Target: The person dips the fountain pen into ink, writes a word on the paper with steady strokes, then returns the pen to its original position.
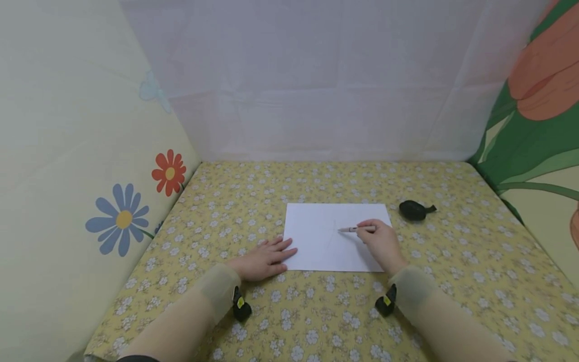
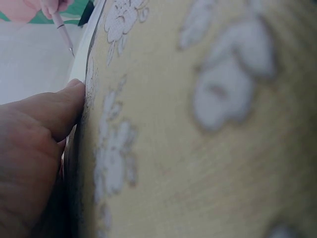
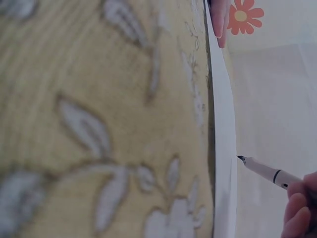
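A white sheet of paper (image 1: 312, 221) lies on the flowered cloth, with a few faint thin lines near its middle. My left hand (image 1: 262, 259) rests flat at the sheet's left edge, fingers spread and fingertips on the paper. In my right hand (image 1: 382, 244) I pinch a pale fountain pen (image 1: 350, 229) between thumb and fingers. Its dark nib (image 3: 241, 158) points left, right at the paper's surface by the faint lines. In the left wrist view, the left thumb (image 2: 67, 101) lies along the cloth by the paper's edge.
A dark, rounded object with a short narrow stem (image 1: 412, 210) lies beyond the sheet's right corner. Yellow flowered cloth (image 1: 244, 201) covers the table. A pale sheet (image 1: 325, 125) hangs behind it, and flower-printed panels (image 1: 122, 218) flank both sides.
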A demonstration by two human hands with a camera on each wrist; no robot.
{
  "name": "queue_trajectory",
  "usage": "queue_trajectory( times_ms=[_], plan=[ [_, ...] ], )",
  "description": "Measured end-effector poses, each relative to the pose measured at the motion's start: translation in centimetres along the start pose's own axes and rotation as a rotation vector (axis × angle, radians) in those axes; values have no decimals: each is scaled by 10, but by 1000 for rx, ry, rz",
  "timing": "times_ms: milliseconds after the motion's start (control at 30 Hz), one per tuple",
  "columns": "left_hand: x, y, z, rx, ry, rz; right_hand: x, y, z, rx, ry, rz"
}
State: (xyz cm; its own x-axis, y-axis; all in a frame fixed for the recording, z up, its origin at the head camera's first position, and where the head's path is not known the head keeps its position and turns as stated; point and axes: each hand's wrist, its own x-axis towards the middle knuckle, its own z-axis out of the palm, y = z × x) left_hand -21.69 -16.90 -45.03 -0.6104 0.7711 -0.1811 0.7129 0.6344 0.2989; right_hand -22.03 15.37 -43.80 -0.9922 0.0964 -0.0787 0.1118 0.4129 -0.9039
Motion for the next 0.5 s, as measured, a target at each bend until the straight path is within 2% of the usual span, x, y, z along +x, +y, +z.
queue_trajectory(
  times_ms=[500],
  plan=[
    [0,0,0,-7,0,-3,-1,0,1,4,-16,9]
  ],
)
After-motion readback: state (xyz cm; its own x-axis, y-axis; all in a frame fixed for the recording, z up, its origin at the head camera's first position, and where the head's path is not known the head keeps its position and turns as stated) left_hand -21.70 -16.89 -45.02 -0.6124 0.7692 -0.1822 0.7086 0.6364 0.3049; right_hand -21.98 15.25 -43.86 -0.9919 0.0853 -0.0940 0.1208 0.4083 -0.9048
